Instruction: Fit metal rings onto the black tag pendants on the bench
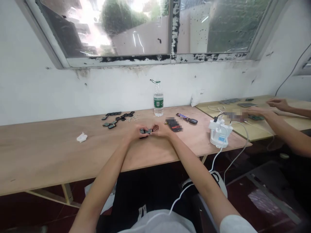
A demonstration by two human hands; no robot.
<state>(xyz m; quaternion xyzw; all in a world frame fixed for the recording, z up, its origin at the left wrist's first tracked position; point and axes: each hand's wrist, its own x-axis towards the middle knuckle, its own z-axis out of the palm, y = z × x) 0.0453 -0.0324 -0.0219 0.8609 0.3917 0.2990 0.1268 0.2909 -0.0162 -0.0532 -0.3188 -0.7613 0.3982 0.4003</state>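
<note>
Both hands meet over the wooden table near its front middle. My left hand (136, 132) is closed on a small dark part (143, 131) with a grey-green face. My right hand (159, 130) has its fingers pinched at the right end of the same piece or one joined to it; the exact joint is too small to tell. Several similar dark pieces (112, 124) lie behind and left of my left hand, beside a group of black pieces (127, 116). Small pale bits (133, 118) are scattered just right of those.
A water bottle (158, 103) stands near the wall. A phone (173, 124), wrapped bar (182, 116) and black oval object (193, 121) lie right. White power strip (219, 134) with cables stands farther right. Crumpled white tissue (82, 137) lies left. Another person's hands (259, 111) work at the adjoining table.
</note>
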